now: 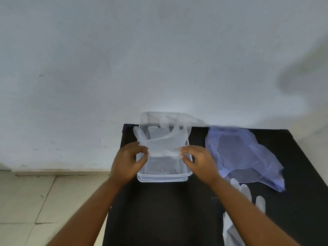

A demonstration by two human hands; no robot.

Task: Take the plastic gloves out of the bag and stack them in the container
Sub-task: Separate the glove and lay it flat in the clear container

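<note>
A clear plastic glove (164,141) is stretched flat just above the clear rectangular container (164,176) on the black table. My left hand (128,161) pinches the glove's cuff at its left corner. My right hand (198,161) pinches the cuff's right corner. The glove's fingers point away from me, over the far half of the container. A pale blue translucent bag (243,155) lies crumpled to the right of the container. Another whitish glove (246,201) lies near the table's front right, partly hidden by my right forearm.
The black table (159,210) stands against a white wall (159,59); its left edge runs just left of the container, with tiled floor (35,201) beyond. The container's lid or far wall (159,118) rises at the back.
</note>
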